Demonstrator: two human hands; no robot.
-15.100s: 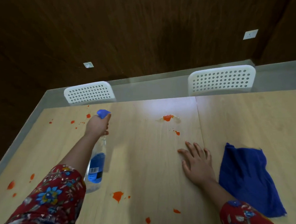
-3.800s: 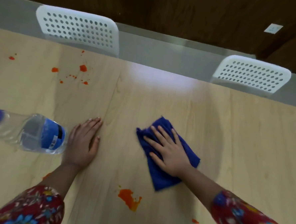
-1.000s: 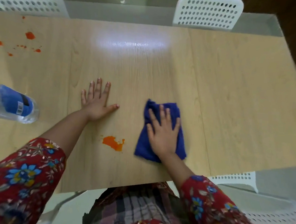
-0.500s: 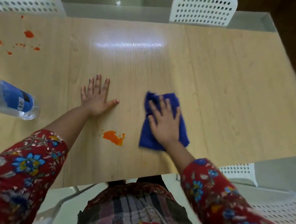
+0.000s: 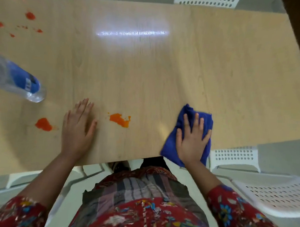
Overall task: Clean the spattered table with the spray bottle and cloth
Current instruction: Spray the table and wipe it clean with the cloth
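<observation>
Right hand (image 5: 192, 142) flat, fingers spread, pressing blue cloth (image 5: 188, 112) at near edge of table (image 5: 148, 69), cloth corner overhanging. Left hand (image 5: 78, 128) flat, empty, braced on bare wood. Spray bottle (image 5: 16, 79) at far left, apart from both hands. Sweep cloth leftward across nearest orange spatter (image 5: 120, 120) under even palm pressure, gathering rather than smearing. Refold to a clean face before second blotch (image 5: 43, 124) and far-left specks (image 5: 29, 15).

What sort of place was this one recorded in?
Probably an indoor dining or meeting room, though that is a guess: a long wood-grain table, white perforated chairs drawn up on both its far and near sides, and a plain grey floor.
</observation>
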